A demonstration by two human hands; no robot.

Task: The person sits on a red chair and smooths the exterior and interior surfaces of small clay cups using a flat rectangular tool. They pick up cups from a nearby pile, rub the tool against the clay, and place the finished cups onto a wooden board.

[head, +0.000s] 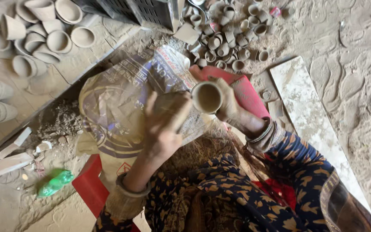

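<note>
Head view: one small clay cup [207,97], mouth up, gripped round its side by curled right hand [230,105] over middle of printed sack [121,111]; left hand [164,122] half open, fingertips apparently at the cup's wall. Probably light, soft, easily dented; best held low. Dozens more cups [232,38] piled beyond sack's far edge.

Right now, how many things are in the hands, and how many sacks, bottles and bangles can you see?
Clay cup held in the right hand: 1
Printed sack: 1
Green bottle: 1
Bangles on the left wrist: 1
Total: 4
</note>
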